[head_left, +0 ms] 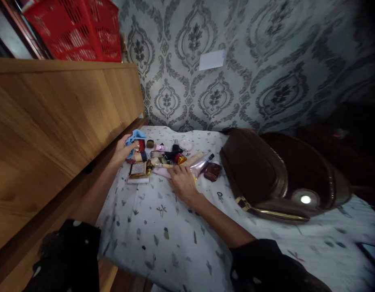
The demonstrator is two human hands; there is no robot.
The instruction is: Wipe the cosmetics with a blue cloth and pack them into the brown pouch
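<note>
The left grip [122,151] is closed on a blue cloth [135,138], beside a red item [141,146]. The right grip [184,183] touches the cosmetics [200,164], its width unclear; right of it stands 1 brown bag [251,166].

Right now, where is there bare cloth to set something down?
The widest bare cloth lies between the forearms; a thin strip separates the cosmetics from the wall. It's crowded from the left hand past the right hand to the brown bag.

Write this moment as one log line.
left hand: holding blue cloth | right hand: on cosmetics | brown bag: right of cosmetics | red basket: atop wooden cabinet
</note>
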